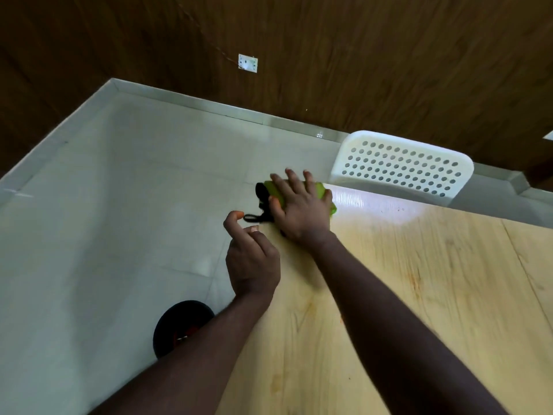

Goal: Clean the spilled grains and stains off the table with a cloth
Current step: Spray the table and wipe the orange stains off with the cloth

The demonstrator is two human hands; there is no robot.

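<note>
Your fingers (291, 178) are spread and flat, pressing the green cloth (319, 189) down at the far left corner of the wooden table (419, 295). Your right hand (299, 211) covers most of the cloth, which bunches right at that corner. A black strap (254, 217) loops off the corner beside it. Just off the table's left edge, the fingers (235, 217) of your left hand (253, 259) are loosely curled, the palm turned from view. You cannot tell whether it holds any grains.

Faint orange stains (414, 280) mark the tabletop well back from the corner, nearer you. A white perforated chair back (401, 166) stands behind the table's far edge, and a round black object (179, 319) lies on the tiled floor (119, 205) below the left edge.

The likely risk is overshoot. With the cloth this close to the corner, one more push could send it, and whatever it gathers, onto the floor unless the left hand sits directly beneath. The dangling strap could also snag your curled fingers, and the stains nearer you look untouched.
</note>
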